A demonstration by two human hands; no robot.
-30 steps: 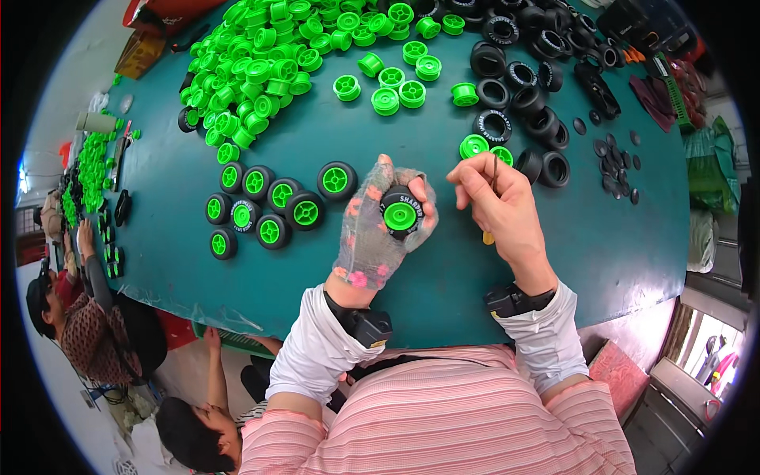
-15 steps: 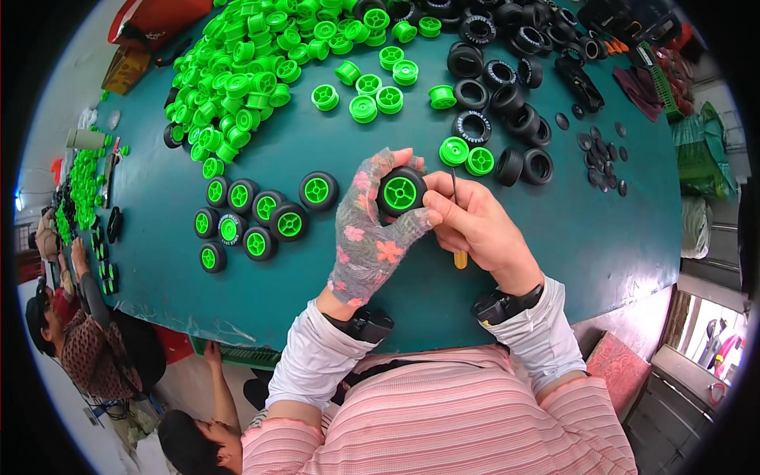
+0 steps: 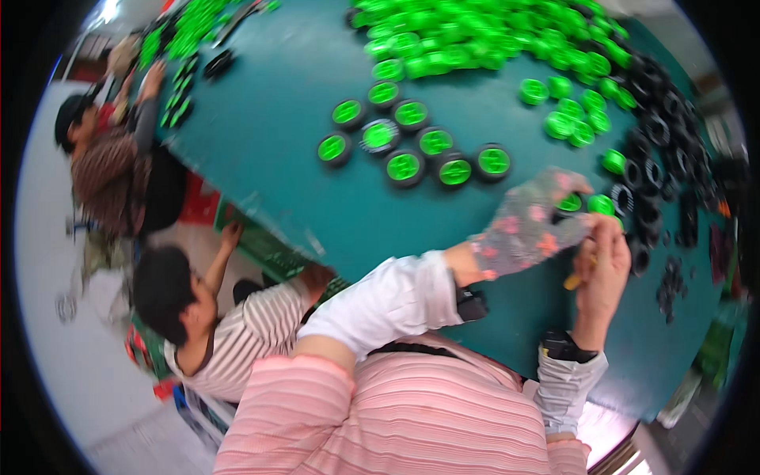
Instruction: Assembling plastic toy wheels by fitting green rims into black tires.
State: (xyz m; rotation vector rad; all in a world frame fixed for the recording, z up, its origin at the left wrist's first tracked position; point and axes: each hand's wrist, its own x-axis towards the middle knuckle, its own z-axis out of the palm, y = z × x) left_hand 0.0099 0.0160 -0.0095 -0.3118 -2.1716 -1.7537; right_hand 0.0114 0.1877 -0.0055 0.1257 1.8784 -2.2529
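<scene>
My left hand (image 3: 522,233), in a grey flowered fingerless glove, is closed round a small toy wheel (image 3: 569,203) with a black tyre and a green rim. Close beside it, my bare right hand (image 3: 603,269) is pinched on a thin tool with a yellow handle (image 3: 572,282); motion blur hides its tip. A loose green rim (image 3: 600,204) lies just past my fingers. To the left of my hands, several wheels with tyres fitted (image 3: 404,166) sit in a cluster on the green table (image 3: 277,119).
A large heap of green rims (image 3: 459,39) covers the far side. Black tyres (image 3: 653,131) and small black discs (image 3: 671,289) lie at the right. Two people, one in a striped top (image 3: 237,340) and one in brown (image 3: 111,166), are at the left near a green crate (image 3: 265,245).
The view has swung left, so the table and my hands appear further right and the people at the left show more fully. Both hands keep hold of the wheel and tool.
</scene>
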